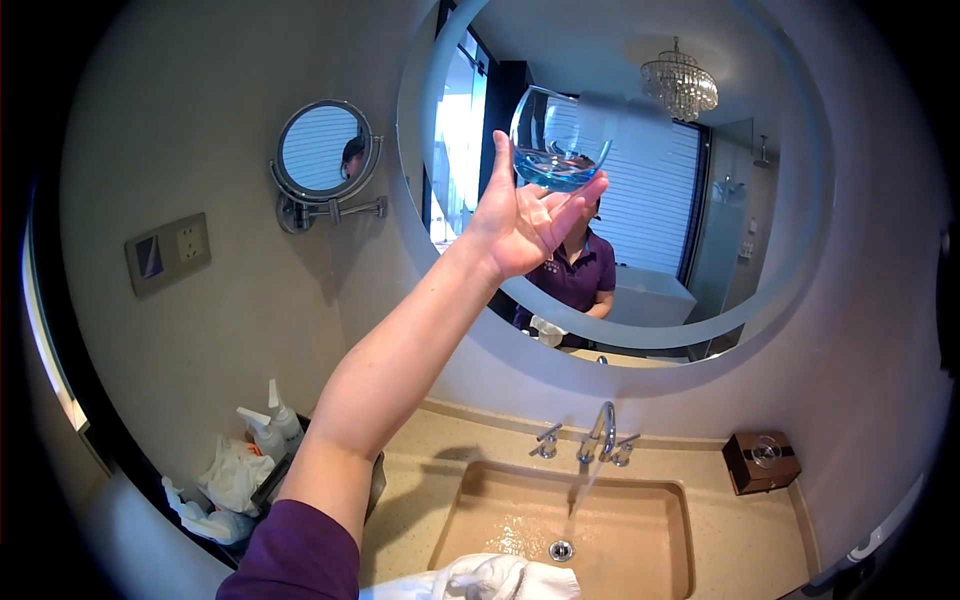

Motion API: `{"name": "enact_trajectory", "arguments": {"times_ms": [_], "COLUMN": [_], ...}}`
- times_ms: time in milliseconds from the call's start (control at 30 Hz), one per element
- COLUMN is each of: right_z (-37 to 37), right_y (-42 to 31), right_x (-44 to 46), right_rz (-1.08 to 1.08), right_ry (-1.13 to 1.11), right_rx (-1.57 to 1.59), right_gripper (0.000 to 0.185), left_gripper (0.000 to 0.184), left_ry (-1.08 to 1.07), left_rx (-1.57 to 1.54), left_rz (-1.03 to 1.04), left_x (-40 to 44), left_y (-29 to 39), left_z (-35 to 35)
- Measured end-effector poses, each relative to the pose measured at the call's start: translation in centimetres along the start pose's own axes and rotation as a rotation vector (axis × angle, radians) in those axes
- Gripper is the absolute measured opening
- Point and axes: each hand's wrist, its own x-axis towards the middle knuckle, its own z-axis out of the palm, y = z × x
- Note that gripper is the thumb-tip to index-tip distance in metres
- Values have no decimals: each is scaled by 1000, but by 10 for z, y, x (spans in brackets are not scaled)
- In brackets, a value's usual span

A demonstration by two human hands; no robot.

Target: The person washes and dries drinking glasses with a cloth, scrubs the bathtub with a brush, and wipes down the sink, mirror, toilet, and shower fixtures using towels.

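Observation:
My left hand (530,215) is raised in front of the round mirror, palm toward me, at the end of a purple sleeve. It holds a clear, rounded glass (558,140) with a bluish base, thumb at the left side and fingers under and around the lower right. The glass is tilted slightly. A white cloth (510,578) shows at the bottom edge, over the near side of the sink. My right hand is outside the direct view.
Water runs from the faucet (602,430) into the tan sink (640,545). A brown box (762,463) stands on the counter at right. Pump bottles (270,430) and white bags (238,475) are at left. A small magnifying mirror (318,148) juts from the wall near the round mirror (650,335).

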Motion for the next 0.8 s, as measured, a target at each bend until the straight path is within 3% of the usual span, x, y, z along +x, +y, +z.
{"name": "enact_trajectory", "arguments": {"times_ms": [100,200,300,333,367,433,467,500,533,567,600,667,733,800], "right_z": [0,-1,-2,-1,10,46,79,115,126,137,128,128,121,120], "right_y": [0,1,1,-2,2,29,69,103,91,79,52,64,71,81], "right_x": [3,5,4,4,3,-7,-11,-21,-24,-27,0,-1,-5,-8], "right_rz": [-1,2,37,107,230,403,443,480,494,492,461,473,645,721], "right_ry": [-22,-64,-128,-34,228,490,498,517,639,773,995,818,725,734], "right_rx": [-27,-91,-204,-196,-90,350,692,1034,1209,1377,1353,770,1010,1296], "right_gripper": [21,22,22,22,24,25,27,32,37,42,45,44,19,17], "left_gripper": [87,87,81,84,89,88,88,83,78,73,67,66,75,75], "left_ry": [-7,150,198,307,343,433,418,372,320,311,354,434,470,489], "left_rx": [-23,580,922,994,1169,1614,1855,1899,1937,2113,2038,2010,1951,1910], "left_rz": [13,375,416,344,299,238,183,107,29,100,59,64,69,-8], "left_x": [-4,-37,-112,-142,-169,-212,-232,-249,-264,-281,-284,-295,-305,-306], "left_y": [4,-17,-64,-86,-107,-146,-161,-177,-195,-214,-214,-217,-214,-208], "left_z": [-7,-24,-71,-73,-92,-95,-97,-98,-99,-110,-100,-108,-109,-104]}}
